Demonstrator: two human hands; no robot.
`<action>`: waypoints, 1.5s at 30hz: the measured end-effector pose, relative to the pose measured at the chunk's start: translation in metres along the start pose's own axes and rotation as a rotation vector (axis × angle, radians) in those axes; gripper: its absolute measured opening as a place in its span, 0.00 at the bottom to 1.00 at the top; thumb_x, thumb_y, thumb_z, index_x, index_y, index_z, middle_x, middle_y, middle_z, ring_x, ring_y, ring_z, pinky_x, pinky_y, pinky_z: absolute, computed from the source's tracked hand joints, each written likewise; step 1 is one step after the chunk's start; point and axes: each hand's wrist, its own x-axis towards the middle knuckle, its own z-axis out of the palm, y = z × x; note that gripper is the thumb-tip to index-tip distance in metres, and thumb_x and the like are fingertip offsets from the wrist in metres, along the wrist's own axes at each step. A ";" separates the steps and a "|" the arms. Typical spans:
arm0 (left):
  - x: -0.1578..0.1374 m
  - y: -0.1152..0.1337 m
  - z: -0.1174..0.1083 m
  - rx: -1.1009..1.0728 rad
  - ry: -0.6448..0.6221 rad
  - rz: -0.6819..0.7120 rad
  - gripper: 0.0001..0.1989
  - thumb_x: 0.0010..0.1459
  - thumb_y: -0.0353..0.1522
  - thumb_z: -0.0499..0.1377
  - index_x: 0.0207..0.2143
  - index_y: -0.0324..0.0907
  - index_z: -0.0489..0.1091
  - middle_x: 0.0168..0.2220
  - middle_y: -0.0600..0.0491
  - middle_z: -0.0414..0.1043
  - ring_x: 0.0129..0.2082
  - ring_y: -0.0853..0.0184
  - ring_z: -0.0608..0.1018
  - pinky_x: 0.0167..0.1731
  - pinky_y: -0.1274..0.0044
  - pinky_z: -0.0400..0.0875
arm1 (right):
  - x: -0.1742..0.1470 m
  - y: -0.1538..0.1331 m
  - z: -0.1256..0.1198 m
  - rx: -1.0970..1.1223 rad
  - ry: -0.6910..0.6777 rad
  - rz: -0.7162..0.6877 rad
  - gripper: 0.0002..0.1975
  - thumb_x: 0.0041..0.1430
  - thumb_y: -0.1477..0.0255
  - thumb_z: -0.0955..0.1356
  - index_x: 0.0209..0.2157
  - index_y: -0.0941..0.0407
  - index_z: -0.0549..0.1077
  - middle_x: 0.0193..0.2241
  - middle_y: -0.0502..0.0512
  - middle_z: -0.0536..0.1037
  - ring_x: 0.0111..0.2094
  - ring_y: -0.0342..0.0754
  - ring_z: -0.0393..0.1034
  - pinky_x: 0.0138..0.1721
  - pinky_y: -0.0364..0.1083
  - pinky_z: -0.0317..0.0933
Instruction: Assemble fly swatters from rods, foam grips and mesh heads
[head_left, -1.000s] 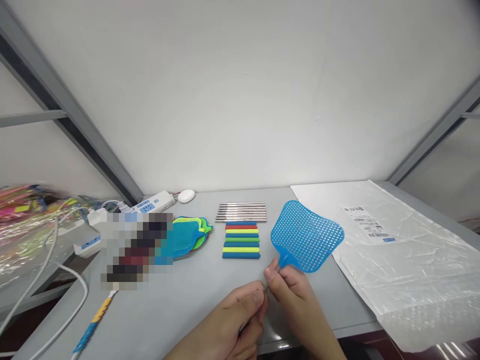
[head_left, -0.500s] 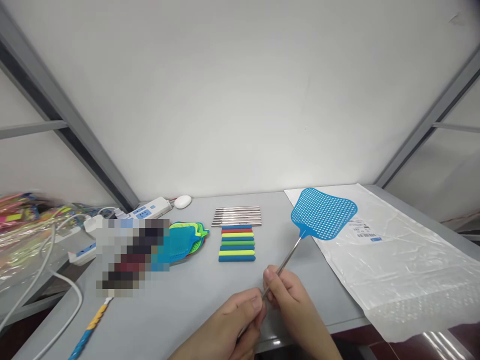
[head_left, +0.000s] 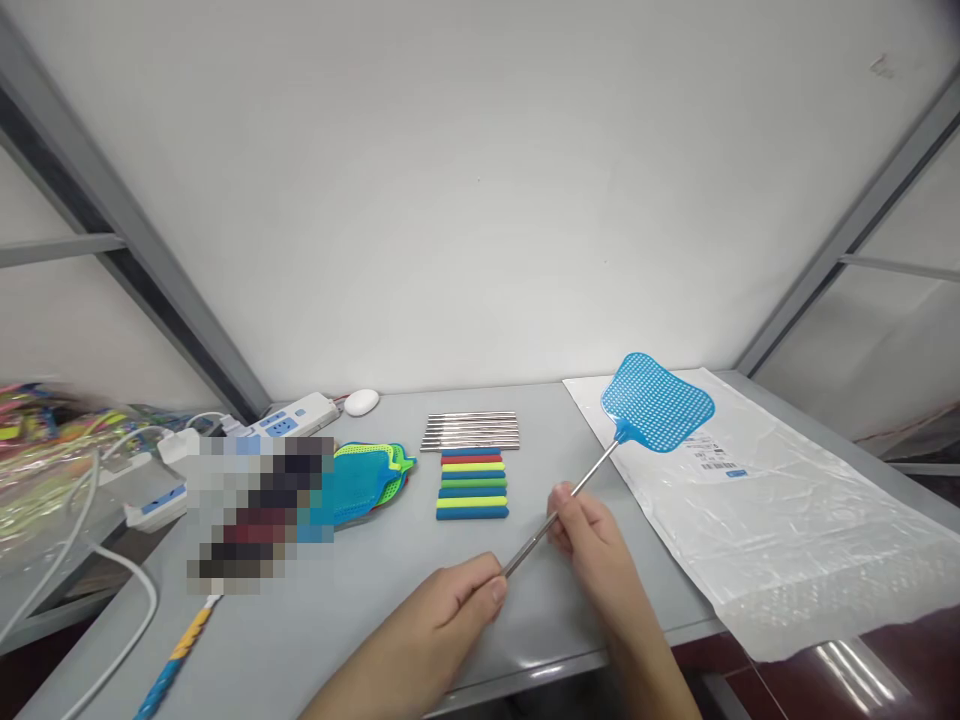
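Observation:
A fly swatter with a blue mesh head [head_left: 660, 402] and a thin metal rod [head_left: 532, 543] slants up to the right over the table's front part. My right hand [head_left: 589, 530] is closed around the rod's middle, thumb and fingers pinching it. Farther down, my left hand [head_left: 457, 610] wraps the rod's lower end, which is hidden inside the fist. Beyond my hands lie several coloured handle sleeves [head_left: 472, 483] in blue, red, yellow and green, stacked in a row. Behind them is a row of shiny metal rods [head_left: 469, 431]. To the left, loose swatter heads [head_left: 364, 485] lie in a pile.
A white plastic mailing bag [head_left: 720, 520] covers the table's right side and hangs over the front edge. Power strips [head_left: 300, 415] with cables and a white oval object [head_left: 361, 402] are at the left. A pixelated patch hides something above a blue-orange stick [head_left: 176, 650].
My hands have moved apart along the rod, showing more of the metal between them. The swatter head has shifted slightly up and right.

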 end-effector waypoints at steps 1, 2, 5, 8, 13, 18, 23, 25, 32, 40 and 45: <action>-0.002 0.002 -0.002 0.087 0.065 0.033 0.20 0.66 0.47 0.45 0.27 0.43 0.54 0.22 0.60 0.57 0.23 0.72 0.60 0.22 0.80 0.54 | -0.002 0.002 0.006 0.002 -0.071 0.007 0.23 0.63 0.54 0.62 0.22 0.55 0.60 0.19 0.45 0.56 0.23 0.42 0.50 0.25 0.43 0.46; -0.004 0.003 -0.004 0.171 0.120 0.053 0.20 0.66 0.46 0.45 0.27 0.43 0.55 0.23 0.60 0.57 0.25 0.71 0.61 0.24 0.79 0.53 | -0.005 0.004 0.011 0.002 -0.138 0.007 0.23 0.64 0.54 0.62 0.21 0.55 0.60 0.19 0.45 0.57 0.23 0.42 0.51 0.26 0.43 0.47; -0.010 0.007 -0.006 0.363 0.194 0.042 0.19 0.68 0.44 0.43 0.28 0.44 0.56 0.21 0.60 0.56 0.23 0.70 0.60 0.24 0.76 0.48 | -0.009 0.005 0.017 0.024 -0.162 -0.013 0.25 0.65 0.56 0.61 0.18 0.55 0.59 0.18 0.46 0.58 0.23 0.42 0.54 0.27 0.43 0.50; -0.014 0.009 0.000 0.468 0.200 0.053 0.18 0.68 0.43 0.43 0.27 0.45 0.56 0.20 0.60 0.56 0.21 0.69 0.60 0.23 0.75 0.45 | -0.008 0.001 0.007 0.069 -0.063 0.023 0.22 0.63 0.54 0.62 0.22 0.55 0.64 0.19 0.46 0.60 0.22 0.42 0.54 0.26 0.43 0.53; -0.015 0.012 0.009 0.522 0.168 0.091 0.18 0.68 0.43 0.42 0.27 0.45 0.57 0.20 0.59 0.58 0.21 0.69 0.62 0.24 0.75 0.45 | -0.012 -0.006 -0.008 -0.024 0.001 -0.030 0.24 0.63 0.52 0.61 0.23 0.56 0.66 0.17 0.46 0.59 0.22 0.43 0.56 0.27 0.43 0.52; -0.021 0.012 0.005 0.513 0.122 0.094 0.20 0.68 0.44 0.42 0.28 0.44 0.58 0.24 0.59 0.62 0.26 0.68 0.65 0.25 0.76 0.48 | -0.014 -0.008 -0.029 -0.075 0.166 -0.055 0.26 0.64 0.52 0.61 0.20 0.55 0.62 0.18 0.46 0.58 0.23 0.43 0.54 0.27 0.44 0.49; -0.023 0.012 0.004 0.536 0.111 0.090 0.19 0.68 0.44 0.42 0.28 0.45 0.60 0.25 0.58 0.63 0.28 0.67 0.66 0.27 0.77 0.50 | -0.012 -0.008 -0.048 0.081 0.255 -0.059 0.25 0.61 0.51 0.63 0.20 0.54 0.60 0.21 0.46 0.60 0.23 0.43 0.56 0.27 0.44 0.52; -0.019 0.012 0.008 0.551 0.143 0.095 0.19 0.68 0.44 0.42 0.28 0.45 0.59 0.24 0.58 0.62 0.27 0.68 0.66 0.26 0.77 0.49 | -0.015 -0.005 -0.041 0.051 0.209 -0.054 0.24 0.60 0.51 0.64 0.21 0.54 0.61 0.20 0.45 0.60 0.22 0.43 0.56 0.27 0.44 0.53; -0.005 0.004 0.011 0.599 0.170 0.122 0.17 0.69 0.42 0.42 0.29 0.45 0.58 0.21 0.59 0.59 0.22 0.68 0.64 0.24 0.75 0.45 | -0.024 0.015 0.009 -0.010 -0.042 0.001 0.26 0.63 0.51 0.61 0.21 0.56 0.66 0.16 0.45 0.56 0.21 0.43 0.53 0.24 0.43 0.49; -0.009 0.005 -0.006 0.756 0.152 0.118 0.17 0.69 0.42 0.42 0.30 0.46 0.60 0.22 0.58 0.64 0.21 0.67 0.66 0.23 0.75 0.45 | -0.016 0.001 -0.016 -0.101 0.137 -0.015 0.26 0.62 0.51 0.62 0.18 0.55 0.64 0.17 0.46 0.55 0.22 0.43 0.52 0.26 0.44 0.48; -0.009 0.002 -0.005 0.803 0.195 0.165 0.18 0.70 0.41 0.41 0.30 0.45 0.62 0.23 0.57 0.68 0.23 0.66 0.70 0.24 0.75 0.48 | -0.016 0.005 -0.010 -0.008 0.172 -0.011 0.25 0.61 0.53 0.64 0.18 0.55 0.63 0.17 0.45 0.55 0.22 0.43 0.52 0.27 0.44 0.48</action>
